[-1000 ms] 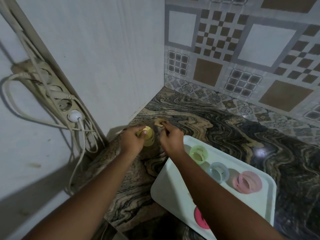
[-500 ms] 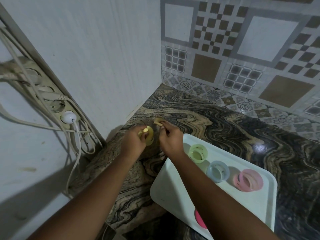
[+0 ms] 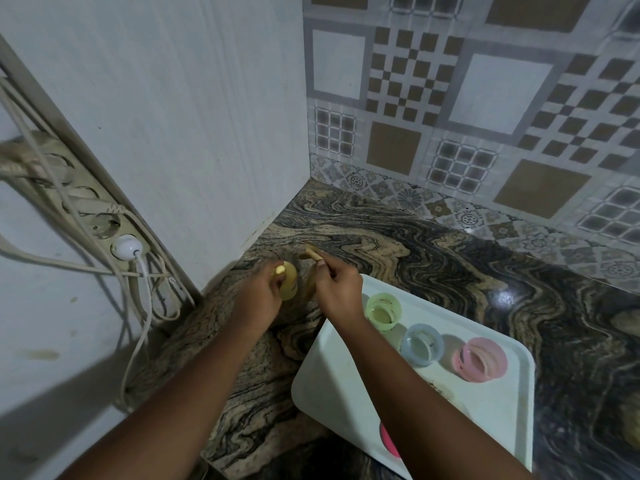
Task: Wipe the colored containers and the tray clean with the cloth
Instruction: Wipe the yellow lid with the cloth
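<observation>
while both hands are raised over the marbled counter [image 3: 398,244], a yellow container [image 3: 289,280] is gripped in the closed fingers of the left hand [image 3: 258,299]; a tan cloth [image 3: 311,254] is pinched in the curled fingers of the right hand [image 3: 337,289], its upper end protruding above the knuckles; cloth and container are seen just beside each other, contact cannot be confirmed; a white tray [image 3: 346,386] is noted below and to the right of the right hand, partly covered by the right forearm; a green container [image 3: 383,310], a blue container [image 3: 421,344] and a pink container [image 3: 481,358] are lined up on it, rightward of the right hand; a darker pink container [image 3: 388,441] is partly hidden beneath the forearm; a power strip [image 3: 86,209] with cables is mounted well left of the left hand.
</observation>
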